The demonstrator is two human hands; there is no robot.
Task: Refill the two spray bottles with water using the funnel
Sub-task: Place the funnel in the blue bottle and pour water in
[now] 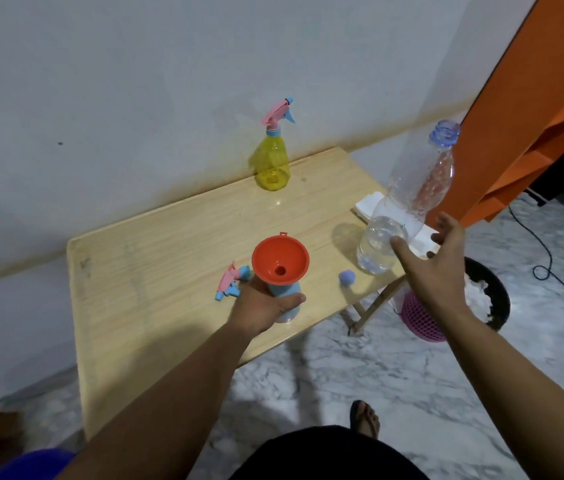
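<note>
My left hand (259, 306) grips a light blue spray bottle (289, 289) standing near the front edge of a wooden table (169, 254). An orange funnel (280, 261) sits in its open neck. Its pink and blue spray head (230, 282) lies on the table just left of it. A clear water bottle (415, 188), uncapped and mostly empty, stands at the table's right edge. My right hand (436, 268) is spread open beside it, the thumb tip at its lower wall. A yellow spray bottle (271, 164) with its head on stands at the back by the wall.
A small blue cap (346, 277) lies between the two bottles. White folded napkins (368, 204) lie behind the water bottle. On the floor to the right stand a pink basket (419, 317) and a black bin (495, 292). Orange furniture (533, 116) rises at right.
</note>
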